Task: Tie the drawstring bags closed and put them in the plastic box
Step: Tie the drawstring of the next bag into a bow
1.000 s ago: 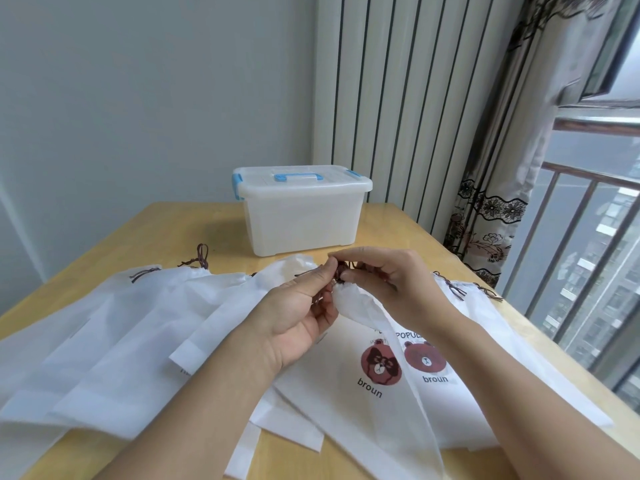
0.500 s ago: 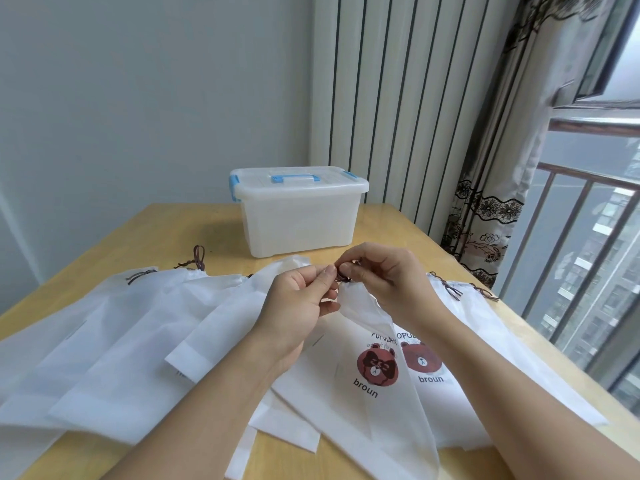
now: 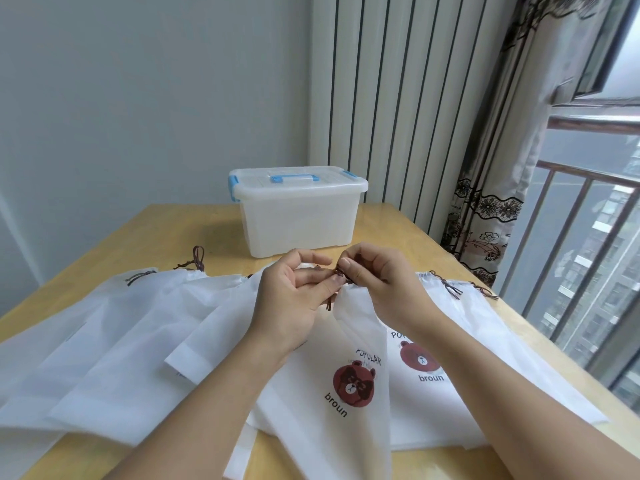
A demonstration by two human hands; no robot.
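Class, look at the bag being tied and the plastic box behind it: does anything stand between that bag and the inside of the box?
Yes. The plastic box has its lid on, with the blue side latches down, so the bag that the left hand and right hand are tying cannot go in yet. The bare table between hands and box shows nothing else.

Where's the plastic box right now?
The plastic box, lid on, sits at the table's far edge, centre of view, beyond both hands.
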